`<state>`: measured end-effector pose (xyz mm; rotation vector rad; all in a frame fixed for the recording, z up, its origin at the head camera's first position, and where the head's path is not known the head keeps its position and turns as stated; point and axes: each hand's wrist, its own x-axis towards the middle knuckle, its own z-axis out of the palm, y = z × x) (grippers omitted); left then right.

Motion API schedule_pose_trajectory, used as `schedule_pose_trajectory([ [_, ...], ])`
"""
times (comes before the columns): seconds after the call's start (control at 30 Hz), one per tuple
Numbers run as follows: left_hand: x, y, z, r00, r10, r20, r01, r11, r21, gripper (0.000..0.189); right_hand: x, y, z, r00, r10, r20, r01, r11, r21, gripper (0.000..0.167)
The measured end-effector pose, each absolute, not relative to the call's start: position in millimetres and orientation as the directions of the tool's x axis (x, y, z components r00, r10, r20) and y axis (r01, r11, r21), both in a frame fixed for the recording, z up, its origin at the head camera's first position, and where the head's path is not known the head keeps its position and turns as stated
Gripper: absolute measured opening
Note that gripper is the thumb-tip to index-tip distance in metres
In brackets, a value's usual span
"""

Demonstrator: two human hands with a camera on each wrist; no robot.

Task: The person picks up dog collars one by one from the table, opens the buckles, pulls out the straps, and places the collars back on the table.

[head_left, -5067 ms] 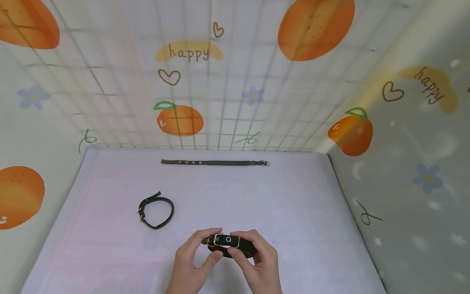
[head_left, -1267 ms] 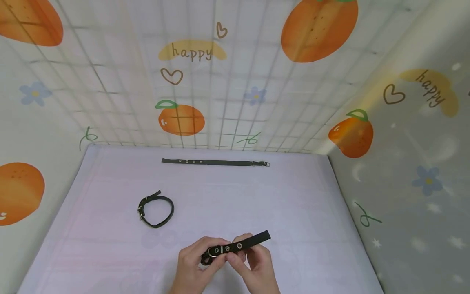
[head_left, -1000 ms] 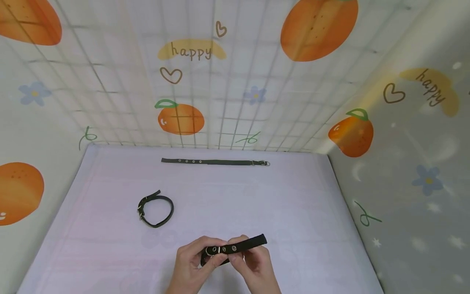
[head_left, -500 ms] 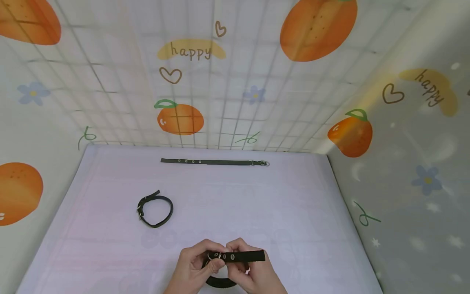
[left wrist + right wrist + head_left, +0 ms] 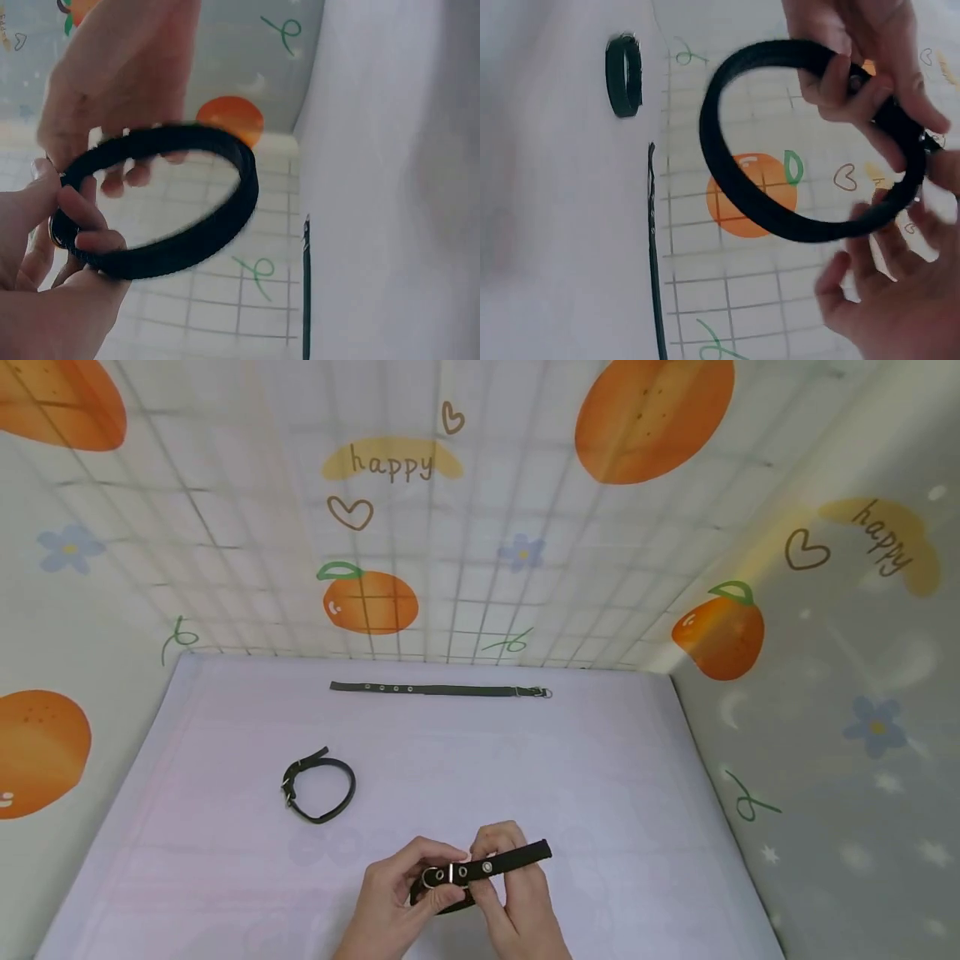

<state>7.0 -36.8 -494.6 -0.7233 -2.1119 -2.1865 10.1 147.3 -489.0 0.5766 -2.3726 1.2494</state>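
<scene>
A black collar (image 5: pixel 517 858) with metal eyelets is bent into a loop between my two hands, its tail passing through the metal buckle and pointing right. My left hand (image 5: pixel 397 889) pinches the buckle end, where a ring shows beside the thumb. My right hand (image 5: pixel 517 893) pinches the strap close to the buckle, fingers behind it and thumb in front. In the left wrist view the black loop (image 5: pixel 251 187) stands out from the fingers, well off the table. The right wrist view shows the same loop (image 5: pixel 712 142), with the right fingers (image 5: pixel 870 262) at its lower side.
A second black collar (image 5: pixel 352 785), buckled into a ring, stands on the white table (image 5: pixel 600 777) to the left. Another collar (image 5: pixel 465 691) lies straight along the back edge. Printed fabric walls (image 5: pixel 262 568) enclose the back and sides.
Earlier the tail was tucked near the buckle; it has since come out pointing right. Over the last half second both hands rise slightly and the tail tilts upward. The two other collars stay put.
</scene>
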Motion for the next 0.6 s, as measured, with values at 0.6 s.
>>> schedule_pose_trajectory([
  [0.6, 6, -33, -506, -0.883, 0.262, 0.390, 0.425, 0.092, 0.901, 0.032, 13, 154, -488, -0.984, -0.092, 0.149, -0.161, 0.132, -0.978, 0.024],
])
